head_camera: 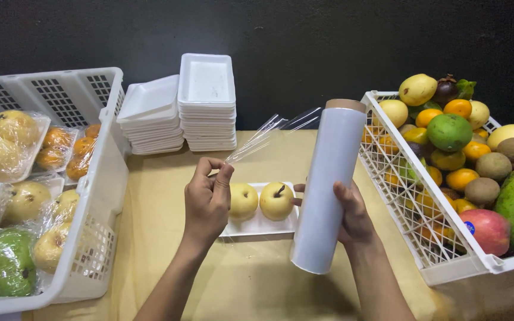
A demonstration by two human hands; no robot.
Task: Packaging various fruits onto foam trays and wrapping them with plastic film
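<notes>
Two pears [260, 201] on tray [257, 226] at tabletop middle, unwrapped yet; left hand [207, 201] pinches film end [263, 135], right hand [352, 211] grips wrap roll [327, 187]; next prob. needs film stretched over tray.

Both bare forearms rise from the bottom edge and angle toward the middle. The left hand [208, 199] is held upright, back to the camera, thumb and fingertips [223, 173] pinched tight together at the top. The right hand [352, 213] sits at about the same height, palm inward, its thumb and fingers curled in a firm grasp, wrist straight
</notes>
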